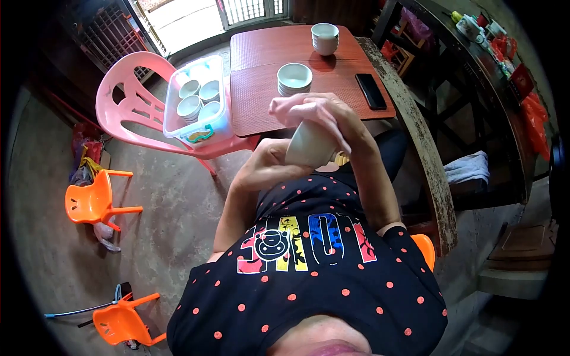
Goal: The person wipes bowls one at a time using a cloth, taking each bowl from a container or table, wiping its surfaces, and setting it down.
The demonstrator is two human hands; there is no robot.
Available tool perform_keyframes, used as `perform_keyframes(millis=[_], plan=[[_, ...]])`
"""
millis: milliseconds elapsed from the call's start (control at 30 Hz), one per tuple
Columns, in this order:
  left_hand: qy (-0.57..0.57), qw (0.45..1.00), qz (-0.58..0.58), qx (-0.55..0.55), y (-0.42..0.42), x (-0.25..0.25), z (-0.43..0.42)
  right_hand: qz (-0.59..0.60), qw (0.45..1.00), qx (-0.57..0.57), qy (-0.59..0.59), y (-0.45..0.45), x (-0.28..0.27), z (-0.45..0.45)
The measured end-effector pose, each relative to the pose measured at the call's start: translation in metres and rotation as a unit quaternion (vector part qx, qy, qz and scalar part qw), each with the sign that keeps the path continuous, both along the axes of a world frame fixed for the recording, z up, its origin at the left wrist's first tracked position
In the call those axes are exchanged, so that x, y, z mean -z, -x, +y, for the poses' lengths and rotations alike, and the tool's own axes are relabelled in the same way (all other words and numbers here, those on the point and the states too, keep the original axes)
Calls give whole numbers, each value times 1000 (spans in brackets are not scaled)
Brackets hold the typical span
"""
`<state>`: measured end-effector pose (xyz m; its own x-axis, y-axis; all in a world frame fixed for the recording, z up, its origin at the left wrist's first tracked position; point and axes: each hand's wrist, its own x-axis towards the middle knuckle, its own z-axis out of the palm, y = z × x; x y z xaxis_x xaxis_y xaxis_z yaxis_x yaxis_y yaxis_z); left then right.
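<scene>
In front of my chest, my left hand (267,165) grips a white bowl (310,145) by its side, and the bowl is tilted. Over the bowl's rim my right hand (339,113) presses a pink cloth (300,113), its fingers closed on the fabric. Part of the cloth hangs down along the bowl. Just beyond my hands, a stack of white bowls (294,77) stands on the red-brown table (255,98). Another stack of bowls (325,40) sits farther back on the same table.
Left of the table, a clear plastic box (172,118) with several stacked bowls rests on a pink chair (113,89). A phone (371,91) lies at the table's right side. A worn wooden bench (424,154) runs along the right. Orange stools (89,199) stand on the floor at left.
</scene>
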<state>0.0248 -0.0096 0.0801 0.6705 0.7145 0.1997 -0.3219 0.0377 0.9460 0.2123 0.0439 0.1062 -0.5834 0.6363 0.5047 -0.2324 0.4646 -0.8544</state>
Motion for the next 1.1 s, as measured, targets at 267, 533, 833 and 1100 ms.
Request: perform_keyframes(millis=[267,533,833,1100], plan=[[75,976,-190,-74,-1,15,-2,-242,914,181,-269,24,-34,-36],[220,894,-389,-37,-6,23,17,60,878,393,-267,39,34,-45],[141,950,-270,65,3,24,15,-174,980,77,-61,11,-22,-19],[-43,988,-68,-132,-13,29,10,454,806,102,365,47,21,-28]])
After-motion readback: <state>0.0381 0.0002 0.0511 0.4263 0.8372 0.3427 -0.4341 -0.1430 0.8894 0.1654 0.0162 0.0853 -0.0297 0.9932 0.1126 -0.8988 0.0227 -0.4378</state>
